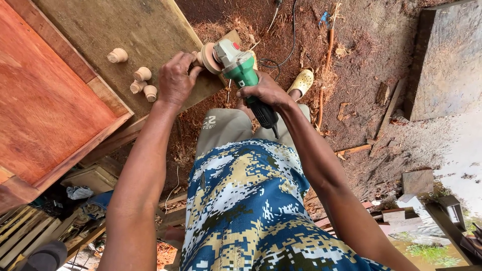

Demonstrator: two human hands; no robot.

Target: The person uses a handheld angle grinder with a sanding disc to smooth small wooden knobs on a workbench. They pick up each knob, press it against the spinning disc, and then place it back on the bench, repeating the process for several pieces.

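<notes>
My right hand (pixel 265 92) grips the black handle of a green angle grinder (pixel 241 69) fitted with a tan sanding disc (pixel 207 57). My left hand (pixel 175 80) is closed on a small wooden knob (pixel 196 56), mostly hidden by my fingers, and presses it against the disc. Both hands are over the edge of a rough wooden workbench (pixel 130 35). Several turned wooden knobs (pixel 142 80) lie on the bench just left of my left hand, and one more knob (pixel 118 55) lies further left.
A reddish wooden panel (pixel 45 105) rests on the bench at left. The grinder's black cord (pixel 286 50) trails over the sawdust-covered ground. A yellow clog (pixel 302 80) covers my foot. Wood scraps, planks and a grey slab (pixel 447 60) lie to the right.
</notes>
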